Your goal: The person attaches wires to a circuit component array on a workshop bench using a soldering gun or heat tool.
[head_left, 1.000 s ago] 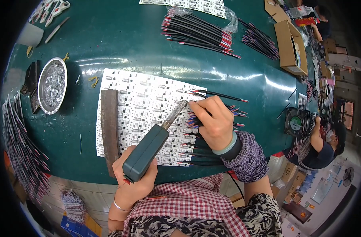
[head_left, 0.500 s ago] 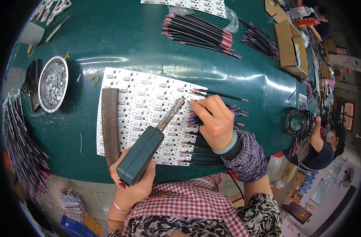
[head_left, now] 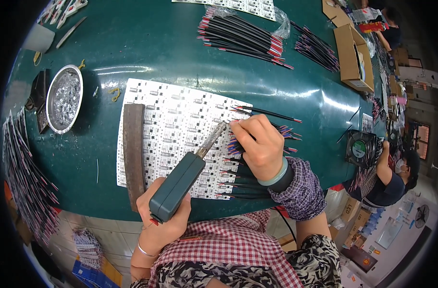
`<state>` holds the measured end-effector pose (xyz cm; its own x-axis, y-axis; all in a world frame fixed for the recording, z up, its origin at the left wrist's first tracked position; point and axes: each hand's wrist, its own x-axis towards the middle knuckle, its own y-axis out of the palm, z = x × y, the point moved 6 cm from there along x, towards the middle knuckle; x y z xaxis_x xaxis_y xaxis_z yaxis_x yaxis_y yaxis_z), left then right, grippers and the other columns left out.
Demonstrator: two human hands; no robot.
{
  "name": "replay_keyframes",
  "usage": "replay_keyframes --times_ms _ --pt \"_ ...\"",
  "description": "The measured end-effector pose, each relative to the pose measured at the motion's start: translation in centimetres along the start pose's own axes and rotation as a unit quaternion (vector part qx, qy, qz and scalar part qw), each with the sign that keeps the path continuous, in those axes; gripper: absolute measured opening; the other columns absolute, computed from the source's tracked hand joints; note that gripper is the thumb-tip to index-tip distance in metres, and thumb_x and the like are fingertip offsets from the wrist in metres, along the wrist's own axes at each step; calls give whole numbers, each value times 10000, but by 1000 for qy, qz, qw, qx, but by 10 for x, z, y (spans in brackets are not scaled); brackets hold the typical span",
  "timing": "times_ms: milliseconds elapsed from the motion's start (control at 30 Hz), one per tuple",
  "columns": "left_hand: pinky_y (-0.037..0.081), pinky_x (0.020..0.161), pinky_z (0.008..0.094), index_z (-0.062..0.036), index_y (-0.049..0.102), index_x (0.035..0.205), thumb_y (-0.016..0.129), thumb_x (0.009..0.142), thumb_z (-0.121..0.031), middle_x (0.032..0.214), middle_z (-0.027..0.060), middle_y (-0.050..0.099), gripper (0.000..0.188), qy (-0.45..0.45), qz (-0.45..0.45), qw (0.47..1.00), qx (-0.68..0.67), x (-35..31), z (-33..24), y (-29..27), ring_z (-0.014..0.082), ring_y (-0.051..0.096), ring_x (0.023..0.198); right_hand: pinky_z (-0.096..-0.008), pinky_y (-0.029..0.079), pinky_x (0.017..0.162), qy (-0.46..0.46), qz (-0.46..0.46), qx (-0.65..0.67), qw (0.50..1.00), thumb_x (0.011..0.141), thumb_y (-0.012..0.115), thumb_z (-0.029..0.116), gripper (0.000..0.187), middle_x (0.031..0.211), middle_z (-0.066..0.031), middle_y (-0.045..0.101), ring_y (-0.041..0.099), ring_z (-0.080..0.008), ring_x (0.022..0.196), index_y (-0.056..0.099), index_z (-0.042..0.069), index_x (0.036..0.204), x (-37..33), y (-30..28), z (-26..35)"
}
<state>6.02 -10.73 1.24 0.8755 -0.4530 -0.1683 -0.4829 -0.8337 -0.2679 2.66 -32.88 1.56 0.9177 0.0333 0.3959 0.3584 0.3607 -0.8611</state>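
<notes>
My left hand (head_left: 164, 211) is wrapped round a dark green soldering gun (head_left: 178, 185), whose silvery tip points up and right across a sheet of white circuit boards (head_left: 180, 127). The tip ends at the sheet's right side, just left of my right fingertips. My right hand (head_left: 262, 149) is closed in a pinch over that edge, on a thin wire mostly hidden by the fingers. Several black cables (head_left: 272, 115) with red and blue ends lie along the same edge, partly under this hand. A rusty metal bar (head_left: 134, 153) rests on the sheet's left side.
A metal bowl of solder scraps (head_left: 65, 101) stands at the left. Bundles of black cables (head_left: 243, 36) lie at the far side, near a cardboard box (head_left: 351, 57). More wires (head_left: 27, 177) hang over the left edge. A small fan (head_left: 360, 149) and a co-worker (head_left: 396, 177) are at the right.
The soldering gun and my left hand have shifted slightly right, the tip now nearer my right fingertips. My right hand stays almost in place.
</notes>
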Motion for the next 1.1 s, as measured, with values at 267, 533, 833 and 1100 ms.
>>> replay_keyframes --times_ms 267,533,833,1100 --pt "531 674 281 53 704 1017 764 817 -1 896 98 703 216 -79 -67 990 -93 -28 23 -9 148 658 737 -372 533 653 -1 11 -15 1000 570 615 -105 451 899 -111 632 627 -296 809 694 -37 1009 1 -3 2" --pt "537 695 277 51 705 1061 784 836 -19 948 84 718 248 -116 -74 983 -119 -26 18 -17 134 660 773 -336 507 700 76 -2 -3 997 619 677 -68 663 929 -98 556 587 -263 814 665 10 1278 -3 -35 17" --pt "500 601 250 48 688 1105 742 830 30 971 83 707 281 -88 -63 989 -99 -28 22 -15 98 610 685 -363 507 646 69 9 46 997 620 610 -130 618 925 -96 559 596 -271 802 675 -24 1226 -17 -5 4" --pt "513 599 286 23 732 948 791 801 -46 805 88 706 174 -33 -51 998 -11 -27 17 -12 155 650 639 -374 532 671 46 1 39 998 507 554 -144 618 923 -130 658 630 -303 803 714 -18 1091 -17 -4 12"
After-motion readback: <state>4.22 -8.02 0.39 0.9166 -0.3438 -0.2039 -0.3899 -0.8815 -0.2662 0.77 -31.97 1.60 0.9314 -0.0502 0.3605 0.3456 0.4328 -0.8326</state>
